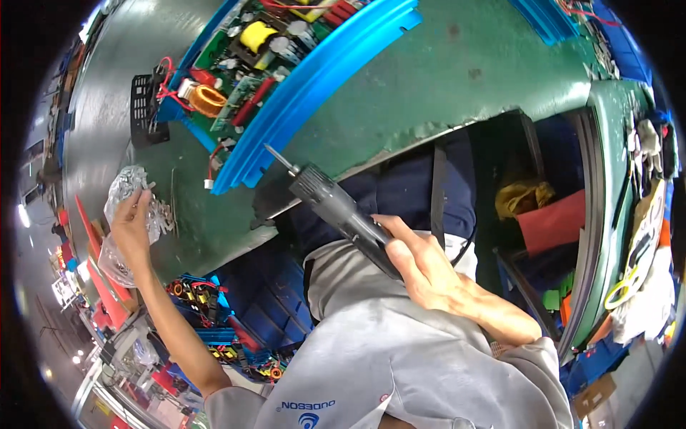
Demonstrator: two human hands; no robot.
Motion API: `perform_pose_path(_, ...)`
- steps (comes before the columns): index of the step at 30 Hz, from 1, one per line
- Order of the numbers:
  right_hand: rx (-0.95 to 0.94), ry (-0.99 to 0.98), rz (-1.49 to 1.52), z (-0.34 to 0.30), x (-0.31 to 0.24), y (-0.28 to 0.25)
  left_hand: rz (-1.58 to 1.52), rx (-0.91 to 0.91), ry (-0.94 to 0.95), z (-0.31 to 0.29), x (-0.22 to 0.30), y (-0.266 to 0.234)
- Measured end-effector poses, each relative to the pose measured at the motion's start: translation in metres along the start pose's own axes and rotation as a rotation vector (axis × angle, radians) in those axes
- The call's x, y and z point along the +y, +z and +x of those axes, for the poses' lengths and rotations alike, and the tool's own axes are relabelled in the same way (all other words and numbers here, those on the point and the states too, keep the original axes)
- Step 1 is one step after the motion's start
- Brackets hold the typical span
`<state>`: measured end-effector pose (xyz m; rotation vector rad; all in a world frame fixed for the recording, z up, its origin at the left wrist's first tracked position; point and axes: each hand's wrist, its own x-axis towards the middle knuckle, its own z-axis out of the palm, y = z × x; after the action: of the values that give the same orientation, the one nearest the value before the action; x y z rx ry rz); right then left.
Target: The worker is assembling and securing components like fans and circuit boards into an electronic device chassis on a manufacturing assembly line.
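In my right hand [429, 272] is a black electric screwdriver [336, 211], its thin bit pointing up and left. The bit tip is close to the near edge of a blue metal housing [307, 68]; I cannot tell if they touch. Inside that housing sits a circuit board [246, 79] with a yellow-wound coil, a copper-coloured ring coil and red wires. At the left, my left hand [131, 227] reaches into a clear plastic bag [118, 264] of small silvery parts. Its fingers are bunched together, and what they pinch is too small to make out.
A black slotted panel [145, 111] lies left of the housing on the green bench [429, 93]. Small loose parts [163, 217] lie beside the bag. Another blue housing [547, 20] stands far right. More boards [236, 350] are below the bench edge. An open drawer space holds a red sheet [554, 222].
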<state>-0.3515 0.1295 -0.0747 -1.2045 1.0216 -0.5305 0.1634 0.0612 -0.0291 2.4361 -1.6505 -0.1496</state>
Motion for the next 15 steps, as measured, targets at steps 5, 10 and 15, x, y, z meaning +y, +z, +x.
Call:
perform_pose_path(5, -0.047, 0.056, 0.046, 0.0, -0.004, -0.003, -0.193, 0.006, -0.022, 0.005, -0.027, 0.002)
perform_pose_path(10, -0.048, 0.052, 0.044, 0.005, -0.006, -0.002, -0.141, -0.02, -0.084, 0.0, -0.003, -0.003)
perform_pose_path(15, -0.113, 0.167, 0.072, 0.01, -0.017, -0.011, 0.086, 0.002, 0.053, 0.009, -0.015, -0.007)
